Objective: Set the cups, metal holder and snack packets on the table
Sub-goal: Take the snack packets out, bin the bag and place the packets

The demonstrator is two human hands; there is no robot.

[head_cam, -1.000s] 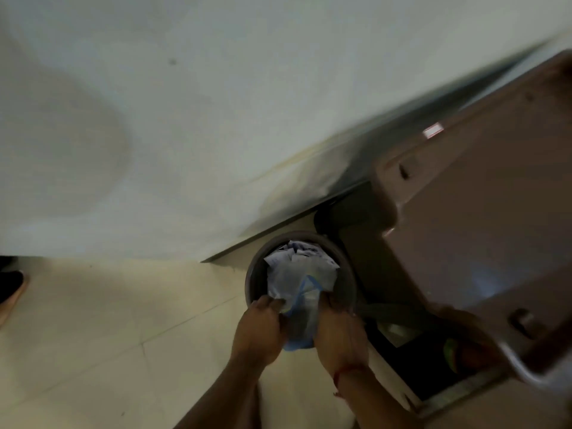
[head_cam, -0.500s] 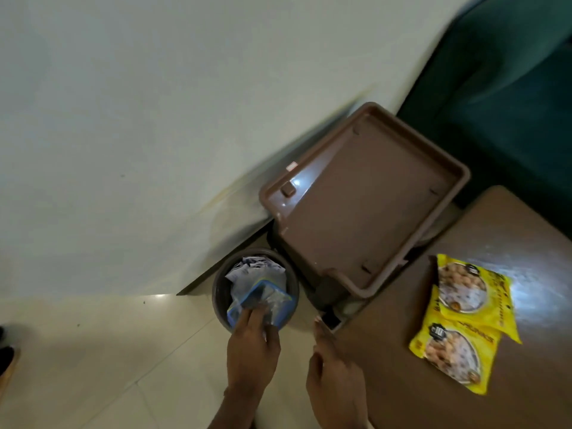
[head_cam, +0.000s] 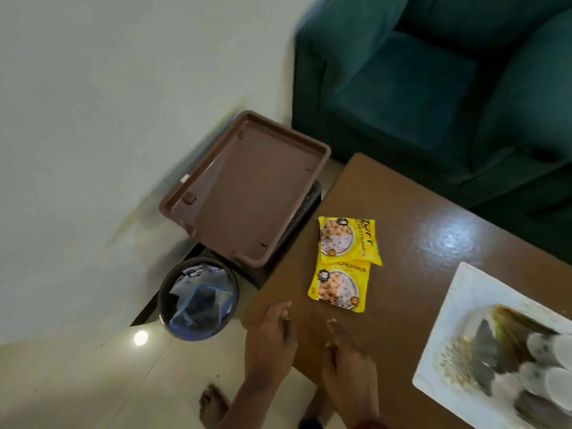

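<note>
Two yellow snack packets (head_cam: 344, 262) lie joined end to end on the brown wooden table (head_cam: 418, 243), near its left edge. At the lower right a white tray (head_cam: 458, 305) carries several pale cups (head_cam: 548, 363), blurred. My left hand (head_cam: 270, 339) hovers over the table's near left corner, fingers apart and holding nothing. My right hand (head_cam: 348, 357) is beside it above the table, also spread and holding nothing. Both hands are a little short of the packets. I see no metal holder.
A dark round bin (head_cam: 198, 297) on the tiled floor left of the table holds crumpled paper and a blue-edged plastic bag. A brown lid (head_cam: 247, 187) stands tilted open over a box behind it. A teal sofa (head_cam: 433, 82) fills the back right. My bare foot (head_cam: 213, 407) is below.
My hands let go of the plastic bag in the bin and moved right over the table corner. The view swung right, bringing the packets, tray and sofa into sight.
</note>
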